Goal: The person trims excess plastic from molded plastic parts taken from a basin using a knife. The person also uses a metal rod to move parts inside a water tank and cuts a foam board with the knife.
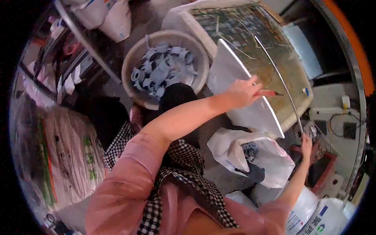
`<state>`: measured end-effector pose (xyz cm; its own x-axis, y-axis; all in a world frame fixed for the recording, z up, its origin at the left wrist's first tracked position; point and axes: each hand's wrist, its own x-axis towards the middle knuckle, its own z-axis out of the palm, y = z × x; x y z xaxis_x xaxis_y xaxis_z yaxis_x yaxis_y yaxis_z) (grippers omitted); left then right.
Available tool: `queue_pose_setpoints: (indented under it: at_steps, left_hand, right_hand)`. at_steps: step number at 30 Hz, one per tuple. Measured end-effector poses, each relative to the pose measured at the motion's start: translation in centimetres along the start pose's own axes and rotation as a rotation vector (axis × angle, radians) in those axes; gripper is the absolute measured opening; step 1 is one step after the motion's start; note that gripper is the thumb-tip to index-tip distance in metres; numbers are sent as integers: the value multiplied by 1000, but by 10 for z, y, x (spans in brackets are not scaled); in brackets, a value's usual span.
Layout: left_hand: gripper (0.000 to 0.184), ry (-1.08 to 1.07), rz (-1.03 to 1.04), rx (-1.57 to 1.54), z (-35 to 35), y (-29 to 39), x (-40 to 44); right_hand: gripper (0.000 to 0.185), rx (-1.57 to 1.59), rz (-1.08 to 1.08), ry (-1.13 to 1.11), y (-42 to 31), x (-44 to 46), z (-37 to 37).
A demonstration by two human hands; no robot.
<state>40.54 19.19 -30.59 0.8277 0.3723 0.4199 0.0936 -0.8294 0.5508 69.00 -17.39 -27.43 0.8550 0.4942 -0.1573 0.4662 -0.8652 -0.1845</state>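
Observation:
My left hand (243, 93) reaches across to the top edge of a white board (235, 74), its fingers closed round a short reddish tool (268, 93) with a dark pointed tip. What kind of tool it is I cannot make out. On the right, my right hand (307, 148) grips the lower end of a long thin metal rod (282, 77). The rod slants up over a pale tub (301, 105) of murky brownish water, in which a dark grid shows at the far end. The board leans at the tub's near side.
A round basin (128, 84) full of grey plastic pieces (162, 70) stands in front of my legs. Below the board lies an open white sack (270, 172) with grey scraps. White bags (321, 217) sit at bottom right, a metal rail (88, 41) at left.

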Motion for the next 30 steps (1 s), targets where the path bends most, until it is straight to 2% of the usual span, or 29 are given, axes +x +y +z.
queue_pose_setpoints:
  at_steps: [2,4,5,6,7,9,10,11,12,13,14,16,18,20,22,23,25,27,28,29,30]
  left_hand:
    - [27,-21,-22,-45,0,0,5]
    - [30,-186,-66,-43,-6,1,14]
    - [30,-176,-83,-38,-7,1,15]
    - [32,-134,-43,-79,-9,1,17]
    - [34,-95,-2,-119,-10,0,18]
    - [35,-57,-1,-116,-11,-3,23]
    - [36,30,-23,-158,-13,-4,26]
    - [36,115,-44,-201,-18,-3,28]
    - [36,114,-46,-201,-29,-4,33]
    - [41,72,-207,-324,-46,-5,40]
    - [46,29,-368,-449,-61,-6,43]
    - [52,24,-351,-381,-82,-8,44]
    - [58,32,-326,-314,-97,-13,36]
    - [66,14,-238,-341,-103,-24,20]
    - [66,53,-260,-411,-103,-52,2]
    - [67,89,-286,-479,-104,-69,-7]
    - [61,-110,-179,-635,-128,-127,-32]
    - [50,-335,-308,-1113,-163,-195,-63]
    - [42,-370,-542,-1083,-178,-224,-75]
    - [41,-358,-668,-960,-182,-267,-90]
    - [39,-179,-812,-639,-164,-315,-109]
  right_hand:
    - [46,-43,-111,-31,0,35,49]
    - [43,-153,-99,-102,-26,50,75]
    - [41,-199,-75,-139,-35,55,86]
    - [37,-377,-52,-218,-37,65,95]
    - [35,-352,7,-214,-37,73,102]
    - [36,-368,-61,-26,-52,84,96]
    - [35,-261,-171,86,-59,92,80]
    - [35,-338,-220,277,-85,91,57]
    - [30,-279,-107,405,-137,76,23]
    - [27,-72,-302,701,-175,61,3]
    - [23,-2,-379,764,-223,35,-21]
    - [29,402,-391,530,-293,1,-33]
    - [34,551,-582,245,-359,-26,-22]
    - [35,787,-597,-45,-420,-40,12]
    - [35,904,-570,-115,-473,-49,43]
    - [36,867,-550,-164,-494,-44,53]
    - [36,825,-521,-216,-533,-27,79]
    - [36,1099,-535,-137,-573,-10,111]
    - [36,1102,-524,-130,-590,-12,116]
    - [35,1293,-373,-289,-610,-17,118]
    - [33,1475,-213,-451,-627,-20,122]
